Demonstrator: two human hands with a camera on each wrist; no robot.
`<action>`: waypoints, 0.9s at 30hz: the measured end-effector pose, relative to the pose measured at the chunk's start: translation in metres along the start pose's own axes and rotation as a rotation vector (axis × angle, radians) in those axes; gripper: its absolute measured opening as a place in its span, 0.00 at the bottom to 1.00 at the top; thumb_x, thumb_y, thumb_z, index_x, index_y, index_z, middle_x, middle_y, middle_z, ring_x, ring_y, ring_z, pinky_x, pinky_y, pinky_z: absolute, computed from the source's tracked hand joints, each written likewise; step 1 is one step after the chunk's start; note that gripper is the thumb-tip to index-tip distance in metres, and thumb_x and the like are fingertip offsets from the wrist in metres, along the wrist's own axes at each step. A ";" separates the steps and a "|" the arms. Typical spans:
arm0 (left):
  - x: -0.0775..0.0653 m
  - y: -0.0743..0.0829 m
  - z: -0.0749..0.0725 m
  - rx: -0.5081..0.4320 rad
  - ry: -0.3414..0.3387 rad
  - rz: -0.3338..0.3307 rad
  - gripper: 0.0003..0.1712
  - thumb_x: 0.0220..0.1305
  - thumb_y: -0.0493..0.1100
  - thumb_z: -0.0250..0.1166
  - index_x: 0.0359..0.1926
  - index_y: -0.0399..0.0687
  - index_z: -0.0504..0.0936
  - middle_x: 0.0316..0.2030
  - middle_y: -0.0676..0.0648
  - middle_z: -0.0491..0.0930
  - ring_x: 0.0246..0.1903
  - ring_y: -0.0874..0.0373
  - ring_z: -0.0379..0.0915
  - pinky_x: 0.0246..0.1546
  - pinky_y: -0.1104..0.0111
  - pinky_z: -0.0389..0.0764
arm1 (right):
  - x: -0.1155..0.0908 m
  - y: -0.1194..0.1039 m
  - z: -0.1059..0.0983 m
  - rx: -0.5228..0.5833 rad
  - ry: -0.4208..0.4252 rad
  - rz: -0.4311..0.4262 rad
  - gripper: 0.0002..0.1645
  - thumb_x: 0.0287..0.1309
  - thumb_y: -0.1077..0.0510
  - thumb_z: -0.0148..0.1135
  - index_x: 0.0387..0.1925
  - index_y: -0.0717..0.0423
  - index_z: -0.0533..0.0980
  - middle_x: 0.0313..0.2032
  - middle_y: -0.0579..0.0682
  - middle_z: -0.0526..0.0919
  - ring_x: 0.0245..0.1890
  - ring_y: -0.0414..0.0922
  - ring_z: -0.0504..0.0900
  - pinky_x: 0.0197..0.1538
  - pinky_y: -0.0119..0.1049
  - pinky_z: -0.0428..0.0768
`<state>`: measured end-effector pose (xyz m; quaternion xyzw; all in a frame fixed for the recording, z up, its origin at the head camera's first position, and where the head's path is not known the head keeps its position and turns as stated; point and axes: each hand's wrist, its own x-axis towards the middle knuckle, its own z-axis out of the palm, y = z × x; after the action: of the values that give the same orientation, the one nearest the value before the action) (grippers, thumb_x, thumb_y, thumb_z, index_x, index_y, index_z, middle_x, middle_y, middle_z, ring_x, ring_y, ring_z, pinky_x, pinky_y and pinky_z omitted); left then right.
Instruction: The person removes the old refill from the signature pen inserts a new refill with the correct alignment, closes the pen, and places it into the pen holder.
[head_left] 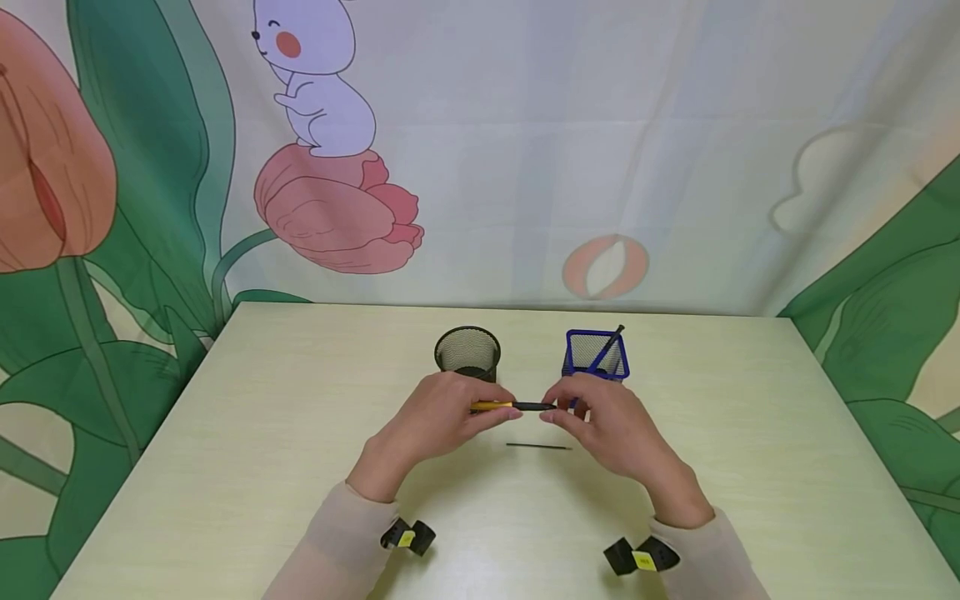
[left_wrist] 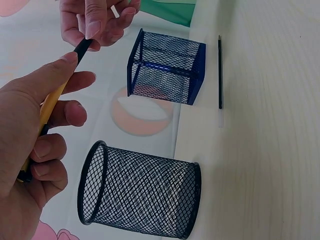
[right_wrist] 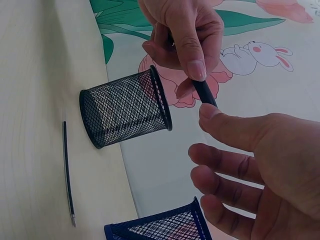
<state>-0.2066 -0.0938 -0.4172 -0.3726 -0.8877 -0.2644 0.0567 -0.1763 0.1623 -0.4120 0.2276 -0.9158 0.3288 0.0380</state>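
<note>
My left hand (head_left: 453, 411) grips a yellow pen (left_wrist: 49, 106) with a black front section, its fingers wrapped round the yellow barrel. At the black end, my right hand (head_left: 606, 421) pinches the tip between thumb and fingers, as the right wrist view also shows with the black section (right_wrist: 204, 93) between both thumbs. The pen lies level above the table. Below it on the tabletop rests a thin dark ink refill (head_left: 538, 446), with a pale clear end and a metal tip in the wrist views.
Behind my left hand stands a round black mesh pen cup (head_left: 467, 350). A square blue mesh holder (head_left: 597, 337) with a pen (head_left: 611, 342) leaning in it stands behind my right hand. The pale table (head_left: 262, 400) ends at a printed curtain (head_left: 487, 167).
</note>
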 end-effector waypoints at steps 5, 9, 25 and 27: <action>0.000 0.000 -0.001 -0.004 -0.008 -0.013 0.12 0.70 0.58 0.67 0.44 0.60 0.91 0.33 0.63 0.89 0.23 0.72 0.72 0.24 0.75 0.72 | 0.000 0.000 0.000 -0.005 -0.002 -0.005 0.04 0.63 0.52 0.73 0.38 0.42 0.84 0.31 0.36 0.82 0.27 0.34 0.77 0.32 0.31 0.76; 0.000 0.000 -0.001 0.000 -0.001 -0.019 0.12 0.69 0.58 0.68 0.44 0.60 0.91 0.33 0.62 0.89 0.23 0.72 0.73 0.25 0.75 0.73 | 0.000 -0.001 0.000 -0.012 -0.007 -0.006 0.03 0.63 0.52 0.72 0.38 0.42 0.84 0.31 0.36 0.82 0.27 0.33 0.76 0.31 0.31 0.75; -0.001 -0.001 0.000 -0.020 0.026 0.004 0.09 0.67 0.56 0.71 0.41 0.60 0.92 0.32 0.62 0.89 0.22 0.74 0.72 0.22 0.76 0.71 | 0.000 0.002 0.001 -0.024 -0.064 -0.015 0.04 0.69 0.49 0.66 0.40 0.41 0.84 0.33 0.37 0.84 0.28 0.34 0.76 0.32 0.32 0.75; -0.001 -0.001 0.000 -0.020 0.030 0.003 0.09 0.67 0.56 0.71 0.41 0.60 0.92 0.32 0.62 0.89 0.22 0.74 0.72 0.21 0.76 0.71 | 0.000 0.002 0.002 -0.020 -0.071 -0.013 0.04 0.70 0.50 0.65 0.41 0.41 0.84 0.33 0.38 0.85 0.28 0.35 0.76 0.32 0.32 0.75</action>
<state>-0.2065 -0.0950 -0.4177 -0.3708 -0.8834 -0.2788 0.0666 -0.1774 0.1628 -0.4146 0.2448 -0.9183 0.3110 0.0099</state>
